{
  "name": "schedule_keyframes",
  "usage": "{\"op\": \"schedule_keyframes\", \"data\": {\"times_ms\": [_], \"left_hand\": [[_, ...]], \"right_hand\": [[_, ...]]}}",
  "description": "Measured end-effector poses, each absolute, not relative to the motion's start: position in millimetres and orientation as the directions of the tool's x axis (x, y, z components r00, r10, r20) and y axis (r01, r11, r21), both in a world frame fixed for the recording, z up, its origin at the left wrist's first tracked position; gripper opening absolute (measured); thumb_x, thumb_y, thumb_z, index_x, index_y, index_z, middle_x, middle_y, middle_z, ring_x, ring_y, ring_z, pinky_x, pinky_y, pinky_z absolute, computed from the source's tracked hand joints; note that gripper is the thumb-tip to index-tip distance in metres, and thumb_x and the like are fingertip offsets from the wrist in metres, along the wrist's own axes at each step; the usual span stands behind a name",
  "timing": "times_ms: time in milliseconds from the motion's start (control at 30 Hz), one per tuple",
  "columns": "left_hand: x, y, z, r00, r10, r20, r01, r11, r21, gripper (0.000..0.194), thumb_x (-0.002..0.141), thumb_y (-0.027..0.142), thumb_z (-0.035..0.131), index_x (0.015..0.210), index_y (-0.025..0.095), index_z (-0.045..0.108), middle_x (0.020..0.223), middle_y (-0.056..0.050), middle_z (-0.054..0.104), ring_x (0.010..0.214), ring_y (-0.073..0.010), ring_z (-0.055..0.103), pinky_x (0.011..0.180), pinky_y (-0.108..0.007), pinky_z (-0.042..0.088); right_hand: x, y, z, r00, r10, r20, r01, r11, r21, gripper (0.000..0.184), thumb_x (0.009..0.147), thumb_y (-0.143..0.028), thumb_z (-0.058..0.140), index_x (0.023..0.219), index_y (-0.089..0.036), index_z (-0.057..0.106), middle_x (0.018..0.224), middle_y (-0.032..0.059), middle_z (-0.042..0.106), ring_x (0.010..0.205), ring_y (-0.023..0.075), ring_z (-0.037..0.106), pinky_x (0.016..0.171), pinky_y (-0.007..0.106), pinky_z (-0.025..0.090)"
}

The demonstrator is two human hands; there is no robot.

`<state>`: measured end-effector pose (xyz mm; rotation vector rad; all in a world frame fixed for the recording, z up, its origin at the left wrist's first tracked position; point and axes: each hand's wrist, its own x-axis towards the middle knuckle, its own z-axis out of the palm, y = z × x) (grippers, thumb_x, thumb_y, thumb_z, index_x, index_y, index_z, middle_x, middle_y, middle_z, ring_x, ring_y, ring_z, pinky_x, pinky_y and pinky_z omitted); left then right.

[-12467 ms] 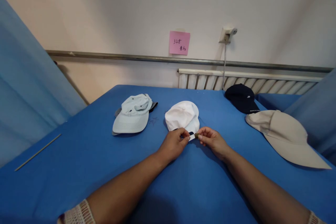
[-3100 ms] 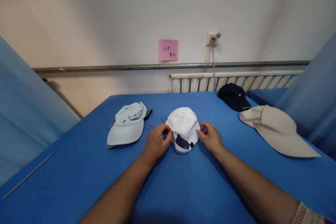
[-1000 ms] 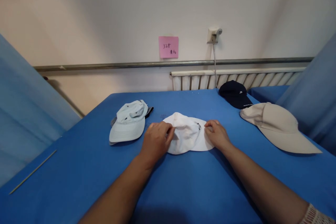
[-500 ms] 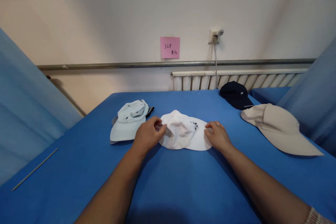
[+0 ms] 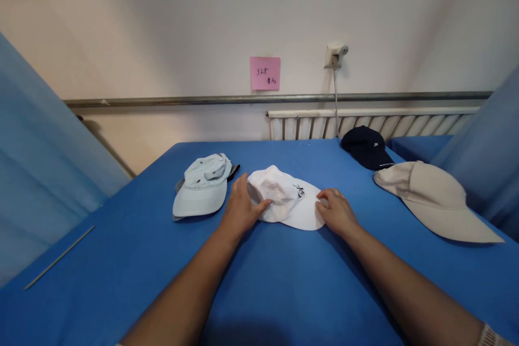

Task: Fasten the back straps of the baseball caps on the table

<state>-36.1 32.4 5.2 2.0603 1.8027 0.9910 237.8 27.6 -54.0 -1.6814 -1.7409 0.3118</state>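
A white baseball cap (image 5: 279, 200) with a black emblem lies on the blue cover, crown to the left and brim to the right. My right hand (image 5: 337, 211) pinches the outer edge of the brim. At the crown's left end is my left hand (image 5: 242, 208), thumb and fingers spread apart, the thumb touching the front of the crown. Part of the crown's back is hidden behind those fingers. Left of it sits a pale blue cap (image 5: 203, 186) on top of a darker cap, whose black strap (image 5: 234, 172) sticks out.
At the right lie a navy cap (image 5: 365, 146) and a large beige cap (image 5: 438, 200). A thin stick (image 5: 59, 257) lies at the left on the blue-covered table (image 5: 259, 286). Behind are a metal rail (image 5: 194, 100), a radiator (image 5: 373, 119) and blue curtains (image 5: 44, 162).
The white cap has turned from strap facing me to brim at the right. In the last half second my left hand has spread its fingers at the crown; my right hand stays on the brim.
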Motion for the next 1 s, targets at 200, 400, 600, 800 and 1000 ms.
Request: {"op": "schedule_keyframes", "data": {"times_ms": [200, 400, 600, 800, 1000], "left_hand": [[-39, 36, 13, -0.082, 0.969, 0.232, 0.656, -0.123, 0.745, 0.098, 0.064, 0.050, 0.077, 0.144, 0.019, 0.030, 0.141, -0.021, 0.040, 0.108, -0.0304, 0.060, 0.089, -0.044, 0.051], [-54, 54, 5, -0.252, 0.964, 0.089, 0.361, 0.008, 0.933, 0.075, 0.072, 0.028, 0.073, 0.138, 0.019, 0.039, 0.136, -0.020, 0.050, 0.099, -0.0245, 0.065, 0.079, -0.035, 0.054], [-57, 62, -2, -0.326, 0.943, 0.059, 0.154, -0.009, 0.988, 0.063, 0.065, 0.011, 0.065, 0.126, 0.015, 0.050, 0.118, -0.015, 0.061, 0.088, -0.0175, 0.066, 0.072, -0.027, 0.054], [-62, 59, 11, -0.354, 0.932, -0.072, -0.087, 0.044, 0.995, 0.052, 0.066, 0.017, 0.057, 0.118, 0.012, 0.055, 0.084, -0.005, 0.064, 0.061, -0.0112, 0.059, 0.056, -0.023, 0.047], [-55, 55, 11, -0.278, 0.960, -0.027, 0.116, 0.061, 0.991, 0.050, 0.073, 0.042, 0.064, 0.113, 0.011, 0.059, 0.093, -0.008, 0.067, 0.074, -0.0161, 0.063, 0.064, -0.026, 0.048]], "right_hand": [[238, 28, -53, 0.068, 0.957, 0.281, 0.787, 0.122, -0.605, 0.020, 0.079, -0.023, 0.052, 0.096, -0.020, 0.061, 0.104, 0.0087, 0.061, 0.098, 0.0250, 0.057, 0.091, 0.040, 0.042], [238, 28, -54, 0.060, 0.959, 0.278, 0.783, 0.127, -0.609, 0.020, 0.079, -0.024, 0.052, 0.096, -0.020, 0.061, 0.103, 0.0083, 0.060, 0.097, 0.0244, 0.057, 0.090, 0.039, 0.042], [239, 30, -57, 0.055, 0.956, 0.288, 0.780, 0.139, -0.611, 0.019, 0.080, -0.023, 0.052, 0.096, -0.020, 0.061, 0.104, 0.0083, 0.061, 0.098, 0.0252, 0.057, 0.091, 0.040, 0.042], [238, 29, -56, 0.041, 0.963, 0.266, 0.776, 0.137, -0.616, 0.019, 0.080, -0.024, 0.051, 0.096, -0.019, 0.060, 0.103, 0.0092, 0.062, 0.098, 0.0255, 0.058, 0.090, 0.039, 0.043], [239, 29, -56, 0.041, 0.963, 0.267, 0.772, 0.140, -0.621, 0.018, 0.080, -0.023, 0.051, 0.095, -0.020, 0.060, 0.102, 0.0092, 0.062, 0.098, 0.0251, 0.058, 0.090, 0.039, 0.043]]}}
